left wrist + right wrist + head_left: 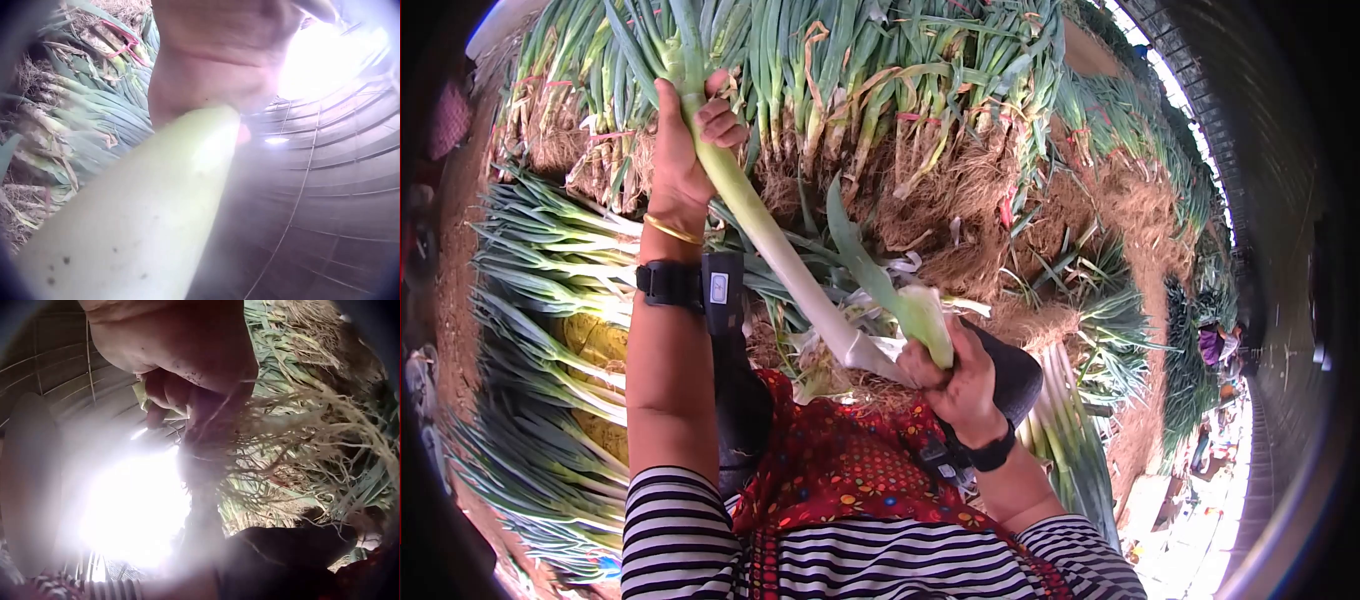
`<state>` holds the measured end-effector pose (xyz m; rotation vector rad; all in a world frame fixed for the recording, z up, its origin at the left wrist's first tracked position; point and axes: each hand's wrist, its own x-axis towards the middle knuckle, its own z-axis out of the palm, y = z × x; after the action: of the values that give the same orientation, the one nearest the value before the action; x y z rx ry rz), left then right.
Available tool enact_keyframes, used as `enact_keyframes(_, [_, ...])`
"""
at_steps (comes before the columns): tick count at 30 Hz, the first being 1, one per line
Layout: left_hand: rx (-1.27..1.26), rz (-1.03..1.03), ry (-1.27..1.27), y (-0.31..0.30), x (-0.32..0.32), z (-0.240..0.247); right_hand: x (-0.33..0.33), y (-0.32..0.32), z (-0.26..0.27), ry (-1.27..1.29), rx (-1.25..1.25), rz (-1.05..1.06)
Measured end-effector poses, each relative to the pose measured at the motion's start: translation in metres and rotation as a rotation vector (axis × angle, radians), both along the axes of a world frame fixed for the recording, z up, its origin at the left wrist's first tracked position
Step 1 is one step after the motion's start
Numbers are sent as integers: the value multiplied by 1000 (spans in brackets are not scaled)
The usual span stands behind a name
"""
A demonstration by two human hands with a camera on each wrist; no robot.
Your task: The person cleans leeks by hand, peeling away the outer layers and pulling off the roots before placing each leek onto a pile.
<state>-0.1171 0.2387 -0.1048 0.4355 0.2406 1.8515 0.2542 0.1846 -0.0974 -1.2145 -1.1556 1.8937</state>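
A long leek (pixel 775 245) slants from the upper left down to the lap. Its green upper stalk is gripped by my left hand (pixel 687 150), fingers curled round it. My right hand (pixel 965 385) holds a torn green leaf piece (pixel 920 320) at the leek's root end, fingers curled. In the left wrist view the pale stalk (pixel 150 206) runs out from under the hand (pixel 215 69). Fine roots (pixel 294 450) spread beside the right hand (pixel 181 350) in the right wrist view.
Bundled leeks (pixel 820 90) with brown roots stand in a row at the back. Loose leeks (pixel 550 300) lie in piles at the left, some over a yellow sheet (pixel 595 345). More leeks (pixel 1065 430) lie beside the right forearm.
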Motion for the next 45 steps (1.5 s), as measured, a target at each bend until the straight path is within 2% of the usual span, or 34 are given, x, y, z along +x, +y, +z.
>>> enact_keyframes(2, [60,-39,-11,2,-10,-8,6,-11,20,-447,1300,183])
enact_keyframes(3, [67,-43,-27,2,-11,-9,15,-19,21,-594,1350,157])
enact_keyframes(4, [75,-48,-43,2,-12,-9,19,-25,25,-594,1351,155])
enact_keyframes(9, [68,-10,-110,1,-24,-11,25,-46,55,196,566,305])
enact_keyframes(10, [68,-10,-109,2,-23,-11,27,-41,56,197,565,305])
enact_keyframes(12, [-136,161,80,1,-10,-2,28,-27,54,-83,1095,788])
enact_keyframes(13, [-201,185,104,1,-9,2,27,-27,51,-90,1121,820])
enact_keyframes(16, [-236,249,139,2,-8,2,26,-28,66,-105,1190,862])
enact_keyframes(18, [-234,220,125,5,-11,-2,26,-30,68,-47,1246,816])
enact_keyframes(22, [-229,173,24,8,-25,-14,45,-38,83,-104,1283,889])
enact_keyframes(24, [-369,374,61,1,-43,-16,59,-47,81,-124,1275,686])
enact_keyframes(25, [-385,372,147,-3,-47,-17,64,-45,73,-116,1278,675])
enact_keyframes(26, [-385,363,154,-3,-41,-12,74,-42,70,-320,1284,814])
enact_keyframes(28, [-446,457,204,-3,-20,3,61,-29,42,-628,1328,900])
enact_keyframes(30, [-384,384,197,-9,1,17,47,-9,1,-866,1253,857])
enact_keyframes(31, [-376,385,195,-12,11,20,46,1,-11,-983,1107,866])
enact_keyframes(32, [-369,389,195,-15,14,24,45,9,-18,-1096,1106,864])
enact_keyframes(34, [-237,259,238,-16,4,12,27,31,4,-1116,1120,828])
enact_keyframes(36, [-257,229,167,-16,7,17,4,49,23,-993,1169,648])
enact_keyframes(38, [-246,204,126,-16,11,15,-19,61,43,-999,1149,600])
enact_keyframes(40, [-260,184,191,-15,21,16,-43,72,50,-792,1158,501])
enact_keyframes(41, [-242,165,221,-16,26,20,-57,75,53,-796,1165,499])
enact_keyframes(43, [-209,135,256,-12,39,21,-88,77,55,-583,1009,441])
enact_keyframes(44, [-184,106,293,-10,46,21,-104,80,50,-586,1010,439])
enact_keyframes(45, [-180,67,304,-10,53,24,-120,84,43,-450,1016,417])
